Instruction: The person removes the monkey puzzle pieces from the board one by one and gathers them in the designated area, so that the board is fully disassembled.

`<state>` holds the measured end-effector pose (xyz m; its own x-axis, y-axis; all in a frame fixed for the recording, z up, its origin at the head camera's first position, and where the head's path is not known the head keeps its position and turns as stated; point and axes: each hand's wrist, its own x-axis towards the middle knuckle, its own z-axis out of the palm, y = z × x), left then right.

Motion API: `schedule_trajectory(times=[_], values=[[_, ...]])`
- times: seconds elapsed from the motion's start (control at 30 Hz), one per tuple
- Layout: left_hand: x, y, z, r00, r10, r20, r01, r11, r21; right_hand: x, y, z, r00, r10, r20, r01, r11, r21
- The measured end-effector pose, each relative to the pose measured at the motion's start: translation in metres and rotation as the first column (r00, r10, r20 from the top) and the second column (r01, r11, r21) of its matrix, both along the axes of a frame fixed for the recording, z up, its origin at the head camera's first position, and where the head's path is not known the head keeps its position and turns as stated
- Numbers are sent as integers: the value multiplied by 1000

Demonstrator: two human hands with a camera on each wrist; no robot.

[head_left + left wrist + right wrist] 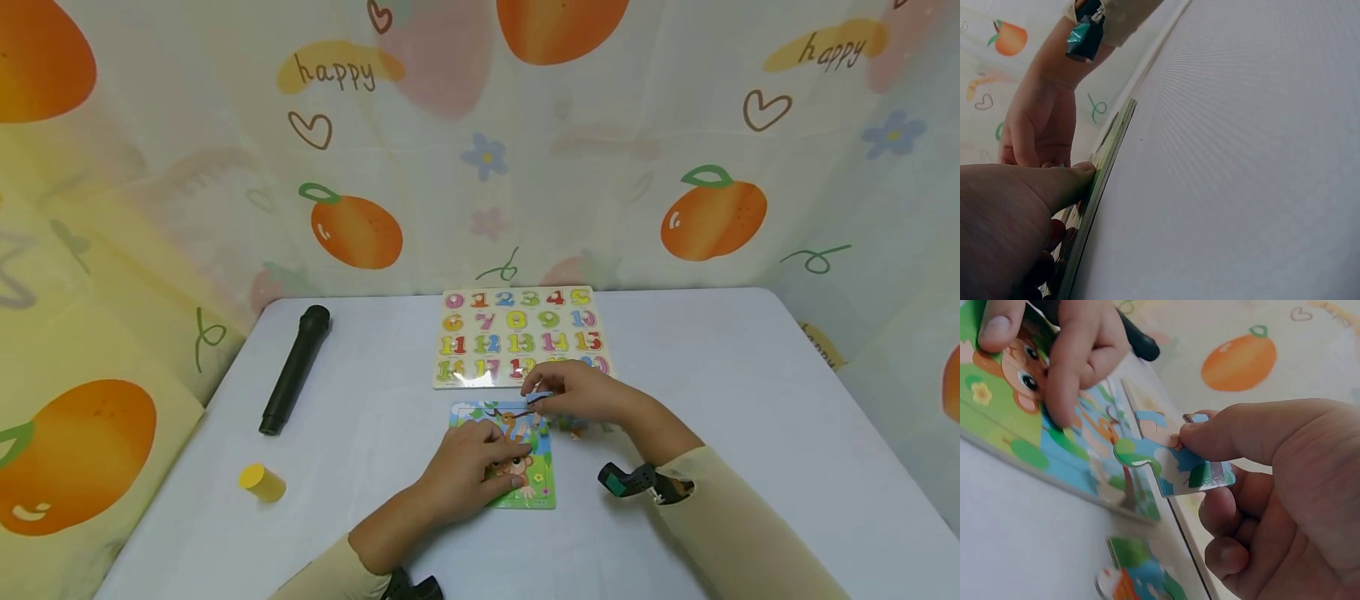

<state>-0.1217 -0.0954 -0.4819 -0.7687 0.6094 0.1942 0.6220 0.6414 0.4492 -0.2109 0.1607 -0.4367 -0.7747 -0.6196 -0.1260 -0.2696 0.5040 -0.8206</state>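
Observation:
A jigsaw puzzle (pixel 543 483) with a cartoon monkey on green and blue lies flat on the white table. My left hand (pixel 468 468) rests on it, index finger and thumb touching the picture. In the right wrist view, my right hand (pixel 1297 456) pinches a puzzle piece (pixel 1172 465), blue and green with a rounded tab, between thumb and fingers. This hand hovers over the puzzle's far right corner. Loose puzzle pieces (pixel 1141 569) lie beside the puzzle, partly under the right hand in the head view.
Behind the puzzle lies a number board (pixel 497 332) with colourful numerals, its near right part covered by the right hand. To the left are a black flashlight-like cylinder (pixel 296 371) and a small yellow cylinder (pixel 262 482). A patterned curtain (pixel 570 200) hangs behind the table.

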Motion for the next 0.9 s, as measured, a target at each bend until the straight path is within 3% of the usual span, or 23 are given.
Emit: schedule_trajectory(times=[0.3,0.7,0.9], values=[[0,-1,0,1000,2,6,-2,1000,-8,1,31,-2,998,-61,12,61,998,-10],[0,-1,-2,1000,7,-9,-7,1000,7,10,74,0,981,-151,123,149,988,26],[1,-1,-2,1000,3,-17,-2,1000,10,13,96,-1,978,-190,87,184,980,70]])
